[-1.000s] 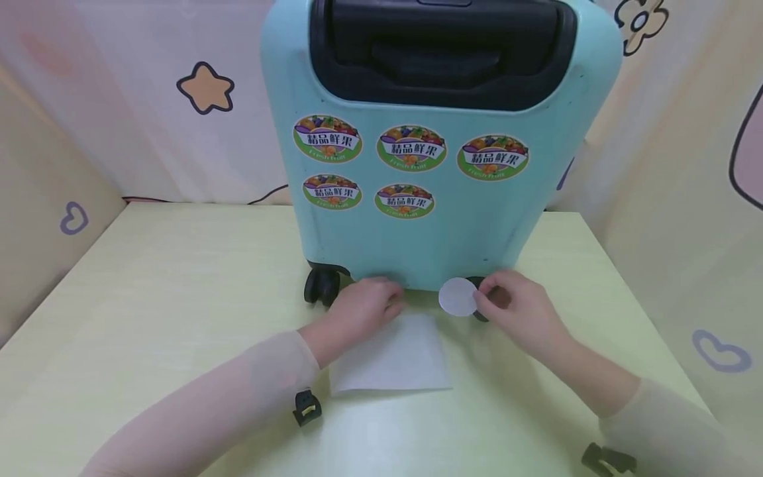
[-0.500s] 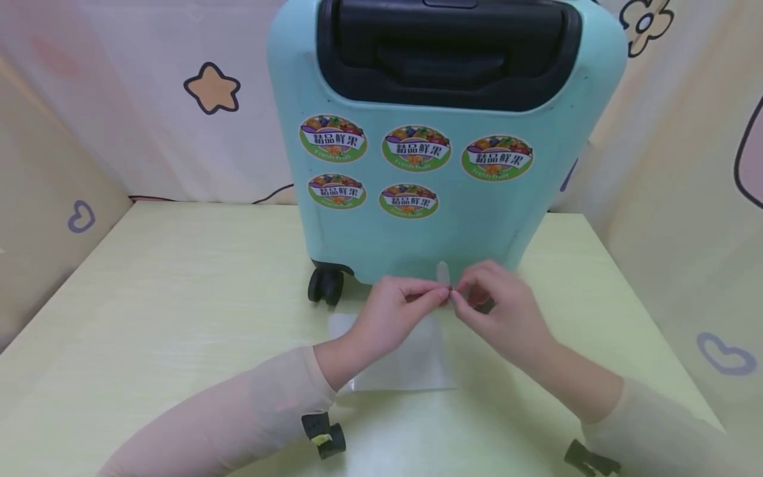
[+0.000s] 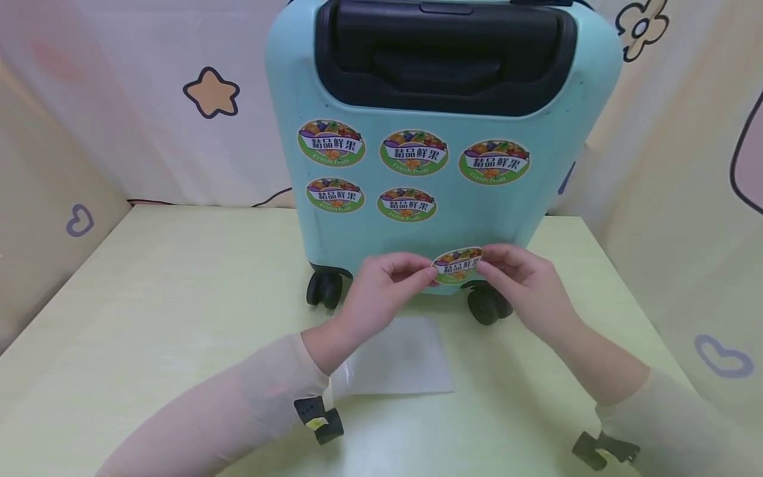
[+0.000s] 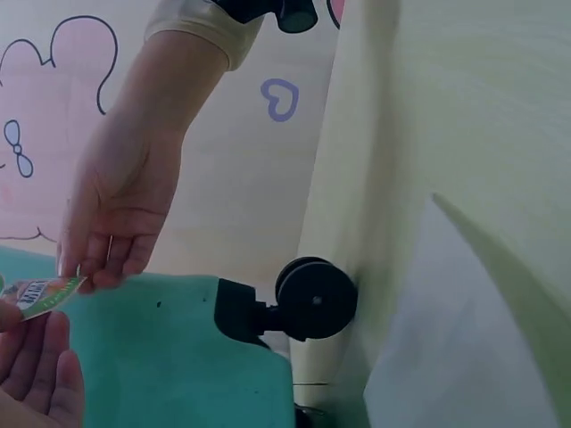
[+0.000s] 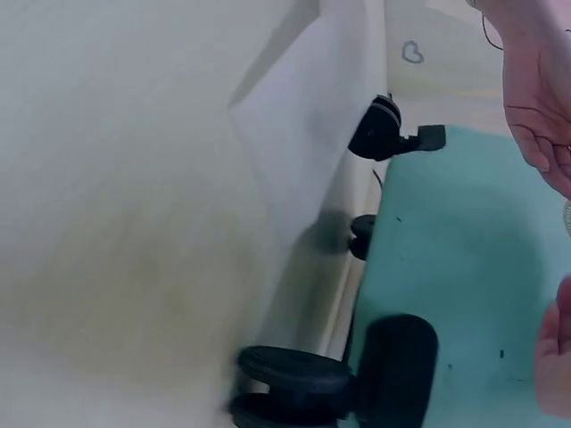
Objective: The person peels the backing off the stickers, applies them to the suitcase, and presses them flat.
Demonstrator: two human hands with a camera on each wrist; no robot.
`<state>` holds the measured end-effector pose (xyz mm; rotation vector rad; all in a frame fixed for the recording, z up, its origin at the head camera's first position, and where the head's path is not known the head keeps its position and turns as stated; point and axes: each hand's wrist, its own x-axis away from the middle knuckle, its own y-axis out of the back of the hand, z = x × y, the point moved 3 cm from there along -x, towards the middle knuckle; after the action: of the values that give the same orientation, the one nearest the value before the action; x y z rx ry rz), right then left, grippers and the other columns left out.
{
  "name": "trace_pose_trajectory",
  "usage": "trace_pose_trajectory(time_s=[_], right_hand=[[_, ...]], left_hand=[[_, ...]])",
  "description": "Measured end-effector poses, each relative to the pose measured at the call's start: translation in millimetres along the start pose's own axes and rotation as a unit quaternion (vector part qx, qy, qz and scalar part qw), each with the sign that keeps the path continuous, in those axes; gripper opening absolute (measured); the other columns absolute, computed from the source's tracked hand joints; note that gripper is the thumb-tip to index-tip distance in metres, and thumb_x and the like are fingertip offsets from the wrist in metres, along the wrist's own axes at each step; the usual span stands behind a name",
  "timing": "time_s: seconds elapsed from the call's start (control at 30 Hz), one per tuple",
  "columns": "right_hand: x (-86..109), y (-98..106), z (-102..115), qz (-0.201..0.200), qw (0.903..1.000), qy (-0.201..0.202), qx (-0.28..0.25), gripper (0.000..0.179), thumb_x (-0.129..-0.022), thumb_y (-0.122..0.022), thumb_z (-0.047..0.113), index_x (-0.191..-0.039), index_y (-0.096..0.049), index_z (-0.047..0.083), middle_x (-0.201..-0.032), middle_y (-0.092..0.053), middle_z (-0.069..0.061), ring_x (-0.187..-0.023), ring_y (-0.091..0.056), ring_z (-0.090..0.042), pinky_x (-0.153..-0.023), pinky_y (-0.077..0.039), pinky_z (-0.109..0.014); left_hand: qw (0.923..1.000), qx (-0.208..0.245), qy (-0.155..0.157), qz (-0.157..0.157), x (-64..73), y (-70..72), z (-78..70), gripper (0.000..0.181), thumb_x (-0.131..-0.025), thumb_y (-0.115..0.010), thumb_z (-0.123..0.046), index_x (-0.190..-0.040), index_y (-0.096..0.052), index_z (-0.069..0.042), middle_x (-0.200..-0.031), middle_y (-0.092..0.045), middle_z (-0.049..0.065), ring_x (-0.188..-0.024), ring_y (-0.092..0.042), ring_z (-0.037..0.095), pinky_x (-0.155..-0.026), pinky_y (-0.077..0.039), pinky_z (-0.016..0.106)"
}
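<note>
An oval fruit sticker (image 3: 456, 266) is stretched between both hands, its printed face toward the head camera. My left hand (image 3: 381, 291) pinches its left end between thumb and fingers, and my right hand (image 3: 530, 288) pinches the right end. Behind it stands a light blue suitcase (image 3: 465, 218) with a black handle recess. Two rows of matching stickers are on its front: three above, and two below, including the lower right one (image 3: 406, 205). In the left wrist view the held sticker (image 4: 53, 294) appears edge-on near the suitcase's bottom.
A white sheet of paper (image 3: 396, 361) lies on the pale table (image 3: 197, 285) in front of the suitcase. Black caster wheels (image 3: 490, 303) support the suitcase. Patterned curtains (image 3: 131, 99) enclose the table at the back and sides.
The right hand held the sticker alone, white back showing. The left hand has risen from the paper to pinch its other end, and the sticker has turned printed side to the head camera.
</note>
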<state>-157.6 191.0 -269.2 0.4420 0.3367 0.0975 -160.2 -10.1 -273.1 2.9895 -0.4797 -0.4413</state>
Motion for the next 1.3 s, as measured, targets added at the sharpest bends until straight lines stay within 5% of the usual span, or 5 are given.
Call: trace_pose_trajectory(time_s=[0.23,0.5,0.63,0.87,1.3], right_hand=[[-1.1,15.6,15.9,-0.089,0.9929,0.071,0.034,0.016,-0.085,-0.066,0.004,-0.096,-0.067,-0.007,-0.083,-0.065,0.016,-0.076,-0.063,-0.002,-0.071,-0.048,-0.013],[-14.4,29.8,32.7,-0.172,0.9693,0.171,0.040,0.012,-0.077,-0.068,-0.012,-0.089,-0.068,-0.011,-0.082,-0.066,0.017,-0.071,-0.061,0.000,-0.069,-0.047,-0.011],[-19.3,33.1,31.3,-0.179,0.9693,0.156,0.066,0.010,-0.079,-0.069,-0.007,-0.089,-0.069,-0.010,-0.080,-0.063,0.025,-0.070,-0.060,0.002,-0.068,-0.047,-0.011],[-21.2,33.9,27.2,-0.191,0.9685,0.139,0.079,0.011,-0.080,-0.070,-0.002,-0.090,-0.070,-0.006,-0.078,-0.061,0.028,-0.065,-0.056,0.000,-0.062,-0.044,-0.010],[-23.0,30.5,23.1,-0.207,0.9616,0.133,0.123,0.010,-0.081,-0.071,0.004,-0.088,-0.072,-0.003,-0.072,-0.059,0.025,-0.063,-0.051,-0.001,-0.050,-0.036,-0.015]], left_hand=[[0.9796,-0.168,-0.109,-0.011,-8.6,6.8,-23.2,0.017,-0.090,-0.061,-0.011,-0.101,-0.071,-0.002,-0.095,-0.070,0.007,-0.086,-0.065,0.015,-0.074,-0.051,0.022],[0.7616,-0.415,-0.464,-0.180,-25.0,23.1,-91.5,0.023,-0.087,-0.062,-0.012,-0.106,-0.067,-0.001,-0.112,-0.064,0.014,-0.106,-0.055,0.027,-0.097,-0.039,0.033],[0.7089,-0.509,-0.457,-0.170,-46.9,24.6,-107.8,0.044,-0.091,-0.052,-0.028,-0.128,-0.054,-0.004,-0.136,-0.045,0.019,-0.129,-0.034,0.031,-0.110,-0.014,0.044],[0.6685,-0.621,-0.381,-0.149,-72.5,16.6,-114.1,0.069,-0.091,-0.037,-0.050,-0.144,-0.032,-0.005,-0.149,-0.027,0.016,-0.138,-0.016,0.030,-0.110,0.004,0.049],[0.6562,-0.641,-0.375,-0.131,-74.8,10.8,-107.4,0.081,-0.083,-0.045,-0.065,-0.142,-0.036,-0.011,-0.139,-0.039,0.016,-0.129,-0.029,0.030,-0.110,-0.002,0.048]])
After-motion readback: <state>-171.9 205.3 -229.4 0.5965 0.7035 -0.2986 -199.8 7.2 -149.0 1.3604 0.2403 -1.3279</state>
